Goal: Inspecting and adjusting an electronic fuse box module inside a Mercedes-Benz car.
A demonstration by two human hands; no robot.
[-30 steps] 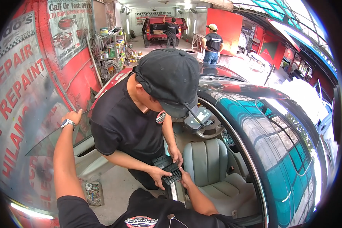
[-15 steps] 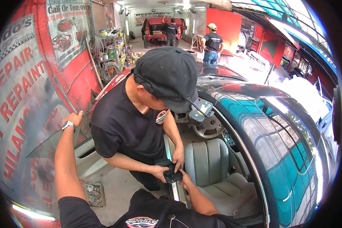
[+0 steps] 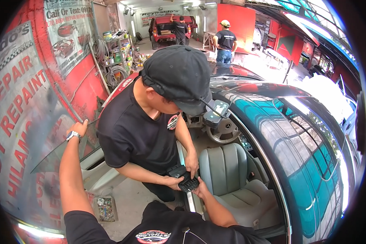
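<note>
My left hand [image 3: 78,129], with a watch at the wrist, is closed on the upper edge of the open door's glass [image 3: 61,148]. My right hand [image 3: 201,188] is closed on the lower right end of a black plastic module [image 3: 188,185] with small slots. A co-worker [image 3: 130,122] in a black cap stands over it between the door and the car, one hand [image 3: 175,181] holding its left side, the other [image 3: 192,164] with fingers down on it. Behind the module is the grey driver's seat [image 3: 221,166].
A dark car roof [image 3: 280,122] arches on the right, above the steering wheel [image 3: 223,129]. A bin of small parts [image 3: 107,207] sits on the floor below the door. Shelves of cans [image 3: 112,55], a red vehicle [image 3: 162,30] and two other people [image 3: 225,44] are behind.
The module, held by my right hand and the co-worker, has shifted slightly rightward. The co-worker's upper hand has moved over it, fingers pointing down. My left hand stays on the glass.
</note>
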